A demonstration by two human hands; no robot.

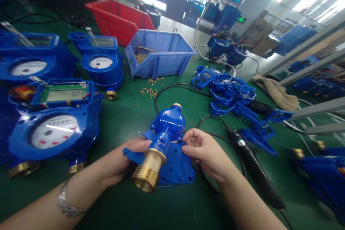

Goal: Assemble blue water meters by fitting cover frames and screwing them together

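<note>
A blue water meter (169, 124) lies upside down in front of me, its threaded brass pipe end (147, 176) pointing toward me. The flat blue plastic housing (175, 167) spreads out beneath its body. My left hand (126, 154) is closed round the left side of the meter, its fingers partly hidden under the blue plastic. At the housing's right edge, my right hand (203, 149) has its thumb and fingers bent together in a pinch. A small brass-coloured bit, seemingly a screw, shows between these fingers.
Loose brass screws (148, 92) lie before a blue bin (172, 63) holding more. A red bin (115, 19) stands behind. Several assembled meters (55, 129) crowd the left. To the right are blue plastic covers (231, 90), a black corded electric screwdriver (256, 172) and a cloth (276, 91).
</note>
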